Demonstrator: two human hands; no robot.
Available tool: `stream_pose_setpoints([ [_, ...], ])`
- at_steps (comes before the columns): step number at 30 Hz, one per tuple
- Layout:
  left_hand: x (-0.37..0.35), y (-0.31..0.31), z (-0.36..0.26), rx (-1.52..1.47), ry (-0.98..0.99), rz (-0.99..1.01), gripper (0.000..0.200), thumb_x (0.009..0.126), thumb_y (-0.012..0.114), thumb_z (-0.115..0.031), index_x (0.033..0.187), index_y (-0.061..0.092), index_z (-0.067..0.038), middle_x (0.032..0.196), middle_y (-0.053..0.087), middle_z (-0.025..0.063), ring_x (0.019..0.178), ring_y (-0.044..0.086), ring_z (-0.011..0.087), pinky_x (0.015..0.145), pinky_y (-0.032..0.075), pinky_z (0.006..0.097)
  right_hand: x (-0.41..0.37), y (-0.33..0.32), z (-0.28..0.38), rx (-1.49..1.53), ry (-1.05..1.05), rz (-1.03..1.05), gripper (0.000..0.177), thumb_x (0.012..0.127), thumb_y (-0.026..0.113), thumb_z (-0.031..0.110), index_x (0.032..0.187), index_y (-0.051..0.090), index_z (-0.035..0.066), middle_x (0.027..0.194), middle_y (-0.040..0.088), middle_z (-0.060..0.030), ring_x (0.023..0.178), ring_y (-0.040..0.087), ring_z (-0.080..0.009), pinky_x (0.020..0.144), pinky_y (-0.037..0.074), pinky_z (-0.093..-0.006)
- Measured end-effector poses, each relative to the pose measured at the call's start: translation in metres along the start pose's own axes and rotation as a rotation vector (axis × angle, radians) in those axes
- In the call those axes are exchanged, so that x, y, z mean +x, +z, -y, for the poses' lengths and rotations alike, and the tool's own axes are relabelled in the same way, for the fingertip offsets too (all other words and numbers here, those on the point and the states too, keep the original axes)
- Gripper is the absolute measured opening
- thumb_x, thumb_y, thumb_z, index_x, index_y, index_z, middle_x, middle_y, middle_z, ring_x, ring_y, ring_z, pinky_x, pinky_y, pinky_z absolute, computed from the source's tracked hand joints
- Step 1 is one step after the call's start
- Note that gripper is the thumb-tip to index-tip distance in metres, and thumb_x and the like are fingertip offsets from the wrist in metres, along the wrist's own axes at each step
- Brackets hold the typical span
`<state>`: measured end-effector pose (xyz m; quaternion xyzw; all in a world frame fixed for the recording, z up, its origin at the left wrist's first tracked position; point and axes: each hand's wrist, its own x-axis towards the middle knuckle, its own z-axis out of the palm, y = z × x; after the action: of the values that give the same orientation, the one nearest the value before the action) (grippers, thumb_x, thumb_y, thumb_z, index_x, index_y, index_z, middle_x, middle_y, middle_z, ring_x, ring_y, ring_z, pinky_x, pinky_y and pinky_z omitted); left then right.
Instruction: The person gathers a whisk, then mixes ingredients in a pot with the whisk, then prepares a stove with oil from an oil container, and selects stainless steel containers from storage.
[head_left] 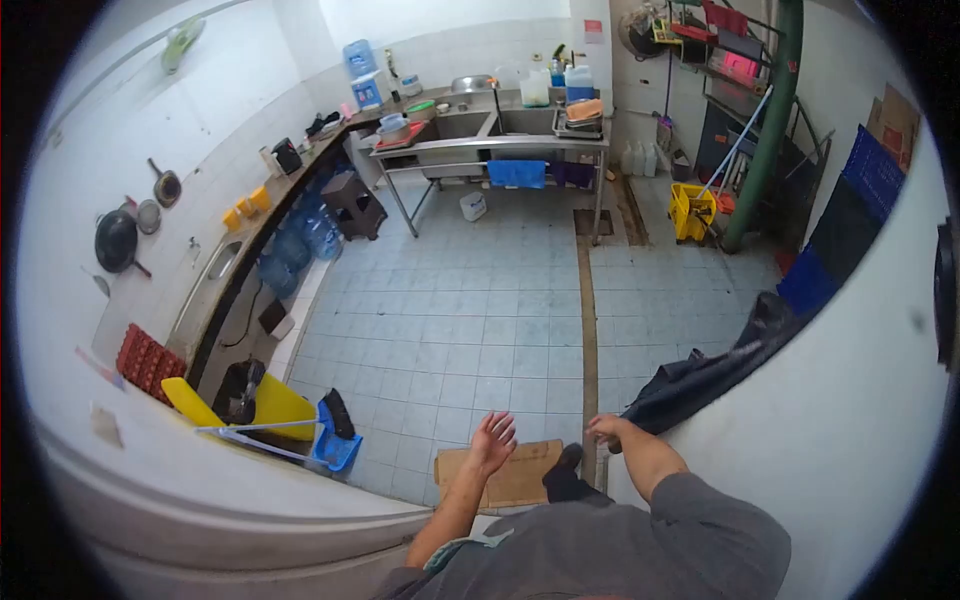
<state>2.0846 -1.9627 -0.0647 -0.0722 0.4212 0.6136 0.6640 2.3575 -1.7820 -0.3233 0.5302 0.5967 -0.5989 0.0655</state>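
In the head view my left hand (493,442) is held out with its fingers apart and nothing in it, above a flat piece of cardboard (525,474) on the tiled floor. My right hand (606,428) hangs to the right, beside the near end of a dark sheet (690,385); its fingers are small and partly curled, and whether they touch the sheet is unclear. A dark shoe (568,462) shows at the cardboard's right edge, between the two hands.
A blue dustpan (337,445) and a yellow bin (285,408) stand at the lower left. Ahead is a metal sink table (470,150). A yellow mop bucket (691,212) stands by a green pillar (770,150). A counter runs along the left wall.
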Motion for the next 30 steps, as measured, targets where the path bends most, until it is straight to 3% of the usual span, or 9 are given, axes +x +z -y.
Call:
stream_pose_setpoints([
  [3, 0.048, 0.066, -0.004, 0.011, 0.01, 0.166, 0.039, 0.086, 0.047, -0.037, 0.113, 0.046, -0.009, 0.105, 0.048, 0.0023, 0.083, 0.048, 0.0185, 0.072, 0.042, 0.0334, -0.003, -0.061, 0.091, -0.212, 0.039, 0.006, 0.034, 0.072, 0.065, 0.029, 0.096, 0.061, 0.007, 0.076, 0.062, -0.0123, 0.06, 0.06, -0.0215, 0.054, 0.049, -0.0382],
  [6, 0.098, 0.113, -0.018, -0.1, -0.048, 0.22, 0.041, 0.086, 0.046, -0.038, 0.115, 0.045, -0.009, 0.108, 0.047, 0.0032, 0.089, 0.046, 0.0189, 0.075, 0.041, 0.0333, 0.049, -0.121, 0.136, -0.112, -0.026, -0.111, 0.032, 0.073, 0.063, 0.034, 0.079, 0.063, 0.003, 0.071, 0.062, -0.0129, 0.053, 0.059, -0.0208, 0.051, 0.048, -0.0348],
  [11, 0.188, 0.128, -0.053, 0.067, -0.095, 0.097, 0.043, 0.085, 0.045, -0.042, 0.115, 0.046, -0.011, 0.112, 0.047, 0.0029, 0.089, 0.044, 0.0183, 0.074, 0.04, 0.0326, 0.096, -0.211, 0.17, 0.174, -0.087, -0.302, 0.033, 0.077, 0.06, 0.036, 0.079, 0.063, 0.003, 0.066, 0.062, -0.0059, 0.054, 0.058, -0.0182, 0.051, 0.047, -0.0355],
  [13, 0.23, 0.14, -0.071, 0.105, -0.091, 0.133, 0.041, 0.085, 0.045, -0.043, 0.113, 0.048, -0.014, 0.11, 0.049, 0.0023, 0.09, 0.043, 0.0177, 0.074, 0.039, 0.0333, 0.123, -0.249, 0.151, -0.069, -0.259, -0.307, 0.038, 0.075, 0.064, 0.031, 0.102, 0.059, 0.005, 0.083, 0.064, -0.0106, 0.069, 0.061, -0.0215, 0.063, 0.049, -0.0354],
  [15, 0.271, 0.176, -0.082, 0.193, -0.236, 0.163, 0.042, 0.085, 0.045, -0.045, 0.114, 0.047, -0.015, 0.108, 0.05, 0.0024, 0.087, 0.046, 0.0173, 0.071, 0.039, 0.0332, 0.079, -0.275, 0.159, 0.06, -0.446, -0.42, 0.061, 0.072, 0.067, 0.023, 0.126, 0.04, 0.01, 0.109, 0.056, -0.015, 0.094, 0.056, -0.0241, 0.078, 0.046, -0.0351],
  [17, 0.309, 0.224, -0.094, 0.195, -0.343, 0.263, 0.044, 0.085, 0.045, -0.047, 0.114, 0.046, -0.015, 0.105, 0.052, 0.0018, 0.083, 0.049, 0.0173, 0.069, 0.04, 0.0336, 0.094, -0.298, 0.12, 0.139, -0.283, -0.544, 0.081, 0.07, 0.069, 0.018, 0.135, 0.021, 0.017, 0.125, 0.042, -0.017, 0.112, 0.044, -0.0272, 0.088, 0.041, -0.0365],
  [21, 0.367, 0.328, -0.094, 0.532, -0.568, 0.446, 0.043, 0.084, 0.045, -0.049, 0.114, 0.047, -0.019, 0.103, 0.054, 0.0005, 0.082, 0.052, 0.0168, 0.069, 0.041, 0.034, 0.005, -0.313, 0.064, 0.736, 0.117, -0.971, 0.078, 0.07, 0.068, 0.024, 0.133, 0.023, 0.012, 0.127, 0.038, -0.0222, 0.117, 0.038, -0.0335, 0.096, 0.033, -0.039],
  [24, 0.421, 0.413, -0.077, 0.764, -0.671, 0.636, 0.045, 0.085, 0.043, -0.049, 0.118, 0.044, -0.019, 0.108, 0.05, 0.0004, 0.086, 0.048, 0.0159, 0.073, 0.038, 0.0321, -0.06, -0.325, 0.023, 0.683, 0.218, -1.576, 0.075, 0.072, 0.066, 0.02, 0.133, 0.023, 0.01, 0.126, 0.039, -0.0209, 0.118, 0.038, -0.032, 0.097, 0.032, -0.0379],
  [30, 0.51, 0.569, 0.024, 0.967, -0.689, 0.949, 0.048, 0.085, 0.041, -0.052, 0.123, 0.042, -0.021, 0.115, 0.047, 0.0005, 0.092, 0.044, 0.0151, 0.081, 0.034, 0.033, -0.16, -0.385, 0.021, 0.751, 0.46, -1.883, 0.069, 0.075, 0.064, 0.018, 0.132, 0.026, 0.01, 0.123, 0.043, -0.0192, 0.116, 0.041, -0.0306, 0.095, 0.034, -0.036],
])
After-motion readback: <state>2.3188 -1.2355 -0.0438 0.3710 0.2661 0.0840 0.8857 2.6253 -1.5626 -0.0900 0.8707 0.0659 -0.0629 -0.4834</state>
